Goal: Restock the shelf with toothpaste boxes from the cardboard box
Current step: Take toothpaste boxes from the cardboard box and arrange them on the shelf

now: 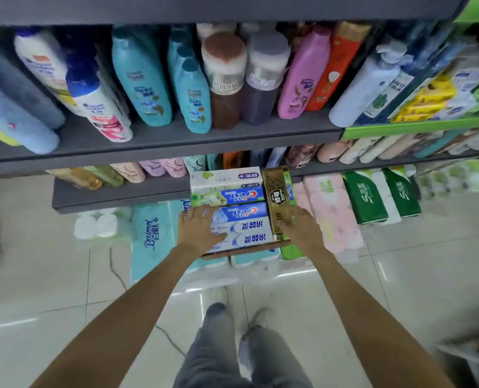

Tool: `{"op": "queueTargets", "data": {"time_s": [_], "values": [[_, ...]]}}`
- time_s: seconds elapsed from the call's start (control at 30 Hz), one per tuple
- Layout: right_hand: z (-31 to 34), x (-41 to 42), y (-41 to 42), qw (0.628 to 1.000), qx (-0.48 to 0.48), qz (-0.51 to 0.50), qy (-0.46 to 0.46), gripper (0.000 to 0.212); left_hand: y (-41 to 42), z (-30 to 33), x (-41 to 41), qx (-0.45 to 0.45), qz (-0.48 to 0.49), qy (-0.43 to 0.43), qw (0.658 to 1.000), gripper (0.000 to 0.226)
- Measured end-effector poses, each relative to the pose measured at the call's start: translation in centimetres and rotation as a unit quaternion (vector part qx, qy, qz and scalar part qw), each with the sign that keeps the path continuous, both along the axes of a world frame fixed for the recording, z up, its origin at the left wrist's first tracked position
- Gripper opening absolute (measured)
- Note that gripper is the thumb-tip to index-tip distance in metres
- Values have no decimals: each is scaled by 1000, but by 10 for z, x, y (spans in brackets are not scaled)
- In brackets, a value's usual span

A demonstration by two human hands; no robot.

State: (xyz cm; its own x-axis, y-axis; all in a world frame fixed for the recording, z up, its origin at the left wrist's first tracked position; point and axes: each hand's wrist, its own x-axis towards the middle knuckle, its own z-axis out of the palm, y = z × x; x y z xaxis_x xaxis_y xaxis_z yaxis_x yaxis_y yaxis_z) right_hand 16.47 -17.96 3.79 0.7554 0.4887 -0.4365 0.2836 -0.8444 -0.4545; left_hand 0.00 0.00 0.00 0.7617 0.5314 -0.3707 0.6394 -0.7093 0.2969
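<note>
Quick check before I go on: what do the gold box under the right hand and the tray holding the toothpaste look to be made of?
The gold box looks like printed paperboard with a metallic foil finish: sharp folded edges and a mottled gold sheen. The tray looks like plain corrugated cardboard: matte brown, with a raw edge showing along the near side. The right hand hides the gold box's near end.

One view only: your head cam, wide-angle, pitched forward and steeply down. Shelf point(176, 141) of bottles runs across the upper frame, close in front of you and bowed by the lens. Your forearms enter from the bottom edge; floor tiles point(50, 289) and your legs point(232, 354) sit directly below.
</note>
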Motion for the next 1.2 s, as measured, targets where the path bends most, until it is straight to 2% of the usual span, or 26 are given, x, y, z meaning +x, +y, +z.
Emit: {"op": "queueTargets", "data": {"time_s": [0.1, 0.27, 0.33, 0.5, 0.77, 0.87, 0.93, 1.0, 1.1, 1.2], "values": [[-22, 13, 20, 999, -49, -12, -19, 61, -5, -12, 4, 43, -52, 77, 995, 80], [-49, 28, 39, 996, -81, -24, 13, 88, -20, -35, 8, 52, -102, 61, 991, 81], [-58, 31, 40, 997, -68, -23, 14, 87, -28, -40, 12, 29, -87, 42, 995, 79], [-62, 35, 29, 998, -44, -32, 5, 67, -35, -45, 22, 19, -90, 7, 996, 74], [-70, 41, 13, 999, -28, -7, 19, 77, -45, -45, 38, 39, -132, 7, 991, 73], [-70, 40, 9, 1000, -18, 13, -2, 85, -44, -47, 28, 58, -149, -36, 986, 73], [-68, 37, 3, 990, 14, 74, -122, 84, -46, -47, 24, 69, -131, -26, 989, 76], [-69, 30, 0, 944, 65, 213, -243, 74, -48, -45, 26, 69, -89, 0, 994, 79], [-75, 14, 3, 859, 42, 433, -269, 75, -44, -44, 25, 55, -45, 22, 997, 72], [-80, 1, 9, 845, -37, 469, -254, 85, -38, -48, 23, 54, -65, -2, 996, 70]]}}
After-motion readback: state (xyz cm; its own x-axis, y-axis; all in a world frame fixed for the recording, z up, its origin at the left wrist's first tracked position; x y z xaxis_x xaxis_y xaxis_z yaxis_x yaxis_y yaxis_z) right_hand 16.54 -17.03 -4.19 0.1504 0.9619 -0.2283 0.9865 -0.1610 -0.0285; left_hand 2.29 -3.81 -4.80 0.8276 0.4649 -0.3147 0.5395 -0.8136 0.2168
